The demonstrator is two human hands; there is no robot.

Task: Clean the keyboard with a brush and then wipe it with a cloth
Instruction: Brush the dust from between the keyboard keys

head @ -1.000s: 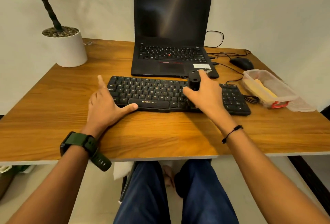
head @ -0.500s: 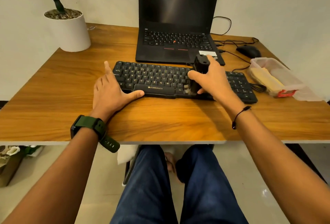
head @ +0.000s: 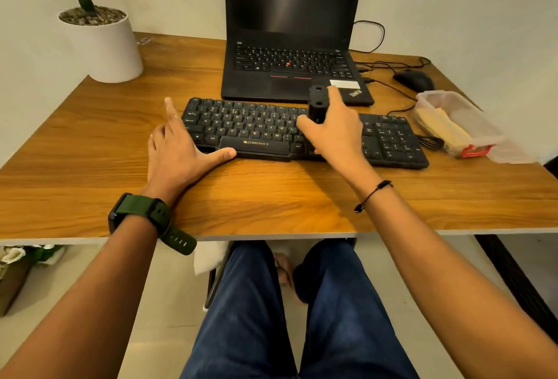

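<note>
A black keyboard [head: 256,127] lies on the wooden desk in front of a laptop. My right hand [head: 335,133] grips a black brush [head: 317,103] by its thick handle, held upright over the keys right of the middle; the bristles are hidden under my hand. My left hand [head: 178,152] lies flat on the desk at the keyboard's left end, fingers straight, thumb along the front edge near the space bar. A yellow cloth [head: 447,127] lies folded inside a clear plastic box at the right.
An open black laptop [head: 290,46] stands behind the keyboard. A white plant pot [head: 102,46] is at the back left. A black mouse [head: 413,80] and cables lie at the back right. The clear box [head: 465,112] sits near the right edge, its lid beside it.
The camera has tilted down and nearer. My right hand with the brush has shifted a little up the keys. My left hand stays at the keyboard's left end.
</note>
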